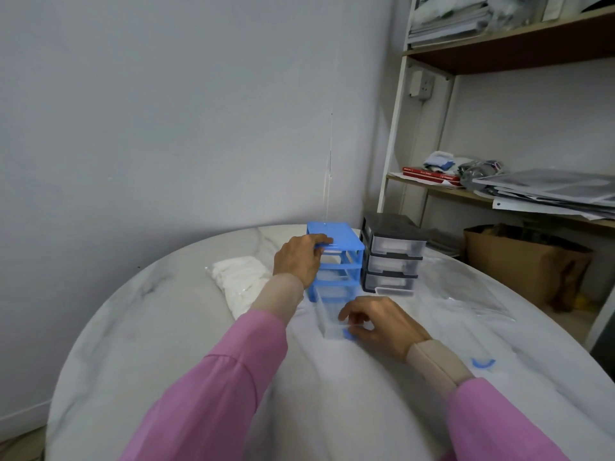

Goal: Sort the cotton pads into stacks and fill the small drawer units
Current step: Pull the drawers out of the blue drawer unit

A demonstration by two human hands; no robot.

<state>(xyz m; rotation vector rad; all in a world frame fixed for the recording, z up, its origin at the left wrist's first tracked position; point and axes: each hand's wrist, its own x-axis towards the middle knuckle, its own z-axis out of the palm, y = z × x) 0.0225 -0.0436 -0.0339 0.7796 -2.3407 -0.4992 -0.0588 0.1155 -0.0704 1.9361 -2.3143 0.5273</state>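
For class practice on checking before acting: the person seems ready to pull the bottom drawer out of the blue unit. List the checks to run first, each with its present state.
1. Blue drawer unit steadied: ok, the left hand grips its top edge.
2. Bottom drawer gripped: ok, the right hand holds its front end.
3. Drawer moving freely: ok, it is already partly slid out.
4. Drawer empty: cannot tell, its clear walls are blurred.
5. Bag of cotton pads within reach: ok, it lies beside the left forearm.
6. Black drawer unit out of the way: ok, it stands apart to the right.
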